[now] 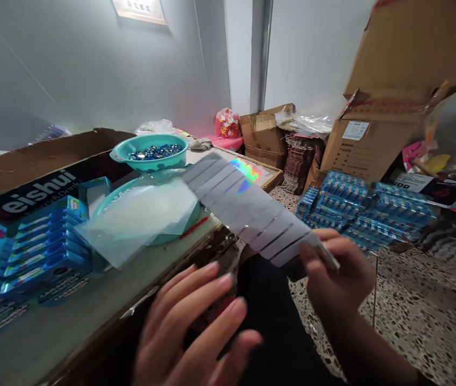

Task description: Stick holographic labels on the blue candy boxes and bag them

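Silvery sheet [248,209], mid-frame, extends flat and unfolded, pinched in the right hand [338,262]; the left hand [196,327], lower centre, spreads, holding nothing visible. Blue boxes [69,262] at left look already assembled.

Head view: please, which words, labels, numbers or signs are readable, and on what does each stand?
"eishui": black side of the open carton.
"& Drink", probably: end of the smaller line below; the start is blurred.
Too small or blurred: lettering on the blue boxes, wall sign, tall brown carton, its white label, and far-right box.
The silvery striped sheet in the right hand: no readable text.
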